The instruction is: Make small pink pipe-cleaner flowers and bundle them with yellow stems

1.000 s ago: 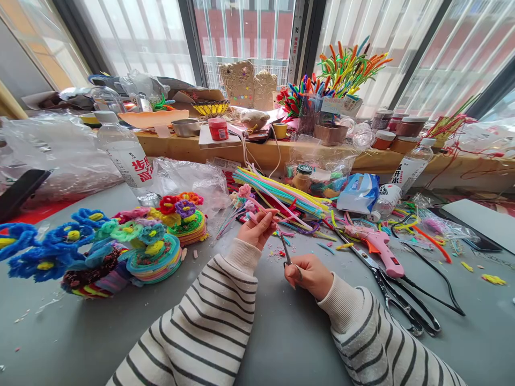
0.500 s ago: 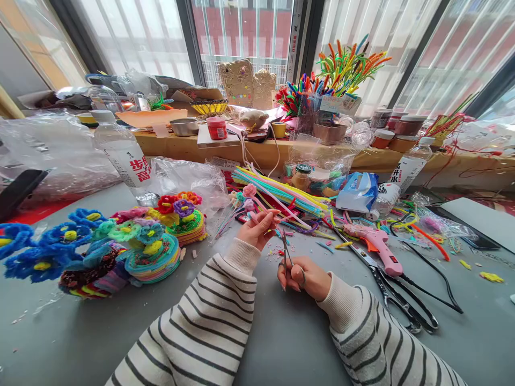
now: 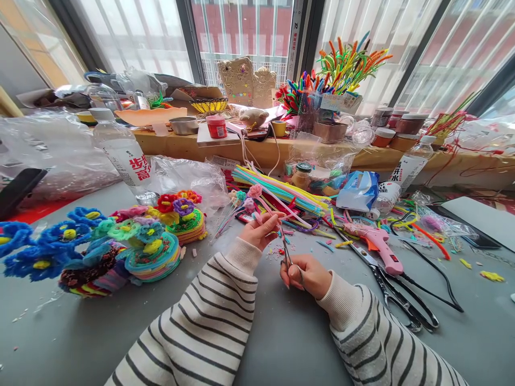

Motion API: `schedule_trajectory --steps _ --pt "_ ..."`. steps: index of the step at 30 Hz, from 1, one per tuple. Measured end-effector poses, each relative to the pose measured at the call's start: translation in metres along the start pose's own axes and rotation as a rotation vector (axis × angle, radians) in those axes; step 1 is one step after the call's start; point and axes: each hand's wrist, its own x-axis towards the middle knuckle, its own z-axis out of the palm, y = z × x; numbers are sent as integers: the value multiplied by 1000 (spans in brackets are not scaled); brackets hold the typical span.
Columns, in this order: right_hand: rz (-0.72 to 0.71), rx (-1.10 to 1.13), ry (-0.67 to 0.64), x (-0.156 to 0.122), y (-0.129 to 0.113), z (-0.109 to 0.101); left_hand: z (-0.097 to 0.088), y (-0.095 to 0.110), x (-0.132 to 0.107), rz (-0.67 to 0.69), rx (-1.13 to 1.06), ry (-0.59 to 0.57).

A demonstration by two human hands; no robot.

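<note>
My left hand (image 3: 261, 231) is closed in a pinch, with a pink pipe cleaner (image 3: 258, 217) showing at its fingers. A fluffy pink flower (image 3: 255, 191) is just beyond these fingers; whether it joins the held piece is hard to see. My right hand (image 3: 309, 274) grips small metal scissors (image 3: 286, 252) by the handles, blades pointing up. The blade tips reach the left fingertips, and what lies between them is too small to tell. Behind the left hand are a lavender flower (image 3: 249, 205) and several thin stems. Tiny coloured clippings lie under the hands.
Fuzzy flower pots (image 3: 153, 262) stand at left beside a water bottle (image 3: 123, 155). Bundled pipe cleaners (image 3: 281, 187) lie behind the hands. At right are large shears (image 3: 386, 287), a pink glue gun (image 3: 376, 246) with its cord, and a blue-white packet (image 3: 358, 191).
Both hands have shifted slightly right. The scissor blades have come closer together, their tips now at the left fingertips. The pink flower has also moved a little right.
</note>
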Motion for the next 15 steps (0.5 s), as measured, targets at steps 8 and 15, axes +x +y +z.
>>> schedule_trajectory --steps 8,15 --pt "32 -55 60 0 1 -1 0 2 0 21 -10 40" --pt "-28 -28 -20 -1 1 1 -1 0 0 13 -6 14"
